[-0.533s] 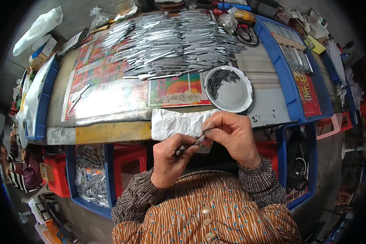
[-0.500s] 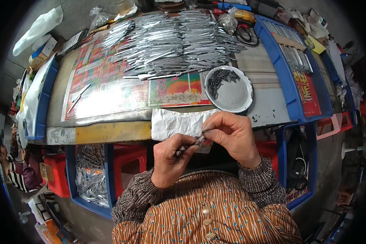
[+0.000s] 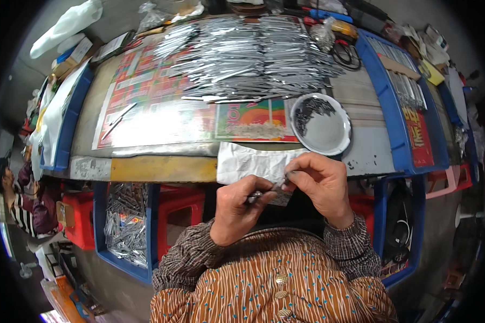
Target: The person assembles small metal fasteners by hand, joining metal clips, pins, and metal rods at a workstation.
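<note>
Above my lap, just off the table's front edge, both hands meet almost fingertip to fingertip. My left hand (image 3: 234,210) is closed round a slim metal piece (image 3: 254,197), whose dark shiny end shows between thumb and fingers. My right hand (image 3: 324,185) pinches thumb and forefinger together at the tip of that piece; whatever sits in the pinch is too small to name. Beyond them, a white round bowl (image 3: 328,137) holds many small dark pieces (image 3: 313,109) along its left side. A large heap of thin silver metal rods (image 3: 231,59) covers the far part of the table.
A white cloth (image 3: 242,159) hangs over the table's front edge. Two thin rods (image 3: 118,121) lie apart at left. Blue trays stand at the right (image 3: 380,91) and left (image 3: 73,118). Below, a blue bin (image 3: 126,231) holds more rods beside red stools (image 3: 180,210). Another person (image 3: 37,207) sits far left.
The whole view has shifted, so table and hands appear farther right. My hands keep nearly the same pose, fingertips still close together around the small metal piece.
</note>
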Action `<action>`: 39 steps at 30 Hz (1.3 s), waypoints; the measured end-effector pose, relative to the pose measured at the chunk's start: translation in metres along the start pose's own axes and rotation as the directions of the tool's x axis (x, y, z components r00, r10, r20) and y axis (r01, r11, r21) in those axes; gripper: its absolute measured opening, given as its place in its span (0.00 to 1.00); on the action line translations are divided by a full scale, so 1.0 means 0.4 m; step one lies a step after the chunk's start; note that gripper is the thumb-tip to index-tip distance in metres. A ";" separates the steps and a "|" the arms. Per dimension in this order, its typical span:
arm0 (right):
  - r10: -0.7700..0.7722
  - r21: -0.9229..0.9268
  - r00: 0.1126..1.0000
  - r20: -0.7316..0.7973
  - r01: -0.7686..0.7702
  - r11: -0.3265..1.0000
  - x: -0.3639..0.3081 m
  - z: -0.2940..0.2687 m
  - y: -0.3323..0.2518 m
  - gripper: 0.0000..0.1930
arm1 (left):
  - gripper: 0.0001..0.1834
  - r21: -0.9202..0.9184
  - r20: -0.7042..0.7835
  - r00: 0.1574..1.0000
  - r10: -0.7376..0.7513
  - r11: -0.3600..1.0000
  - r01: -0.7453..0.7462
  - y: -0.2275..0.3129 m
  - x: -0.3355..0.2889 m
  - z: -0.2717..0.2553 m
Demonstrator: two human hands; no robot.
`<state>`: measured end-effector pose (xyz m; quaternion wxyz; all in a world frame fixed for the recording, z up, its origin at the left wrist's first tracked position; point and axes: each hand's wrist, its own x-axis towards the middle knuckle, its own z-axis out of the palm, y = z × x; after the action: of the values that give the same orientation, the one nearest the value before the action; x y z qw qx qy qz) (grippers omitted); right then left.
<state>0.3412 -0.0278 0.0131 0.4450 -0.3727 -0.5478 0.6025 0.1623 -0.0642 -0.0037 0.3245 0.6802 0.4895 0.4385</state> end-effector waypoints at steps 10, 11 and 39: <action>-0.066 -0.109 0.997 0.027 0.068 0.992 -0.014 0.022 0.000 0.03 | 0.13 0.070 0.025 0.981 0.190 0.979 -0.192 -0.003 0.001 -0.034; -0.061 -0.064 0.998 -0.008 0.061 0.996 -0.017 0.027 -0.002 0.04 | 0.16 0.163 0.006 0.979 0.201 0.966 -0.200 -0.009 -0.001 -0.051; -0.429 -0.802 0.899 -0.092 0.188 0.566 0.098 -0.130 -0.007 0.03 | 0.07 0.917 -0.294 0.952 0.080 0.305 0.257 -0.420 0.094 -0.666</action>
<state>0.3777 0.0263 0.0109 0.4114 -0.5047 -0.7419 0.1598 -0.1404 0.0270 -0.0316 -0.1874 0.6408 0.7310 0.1411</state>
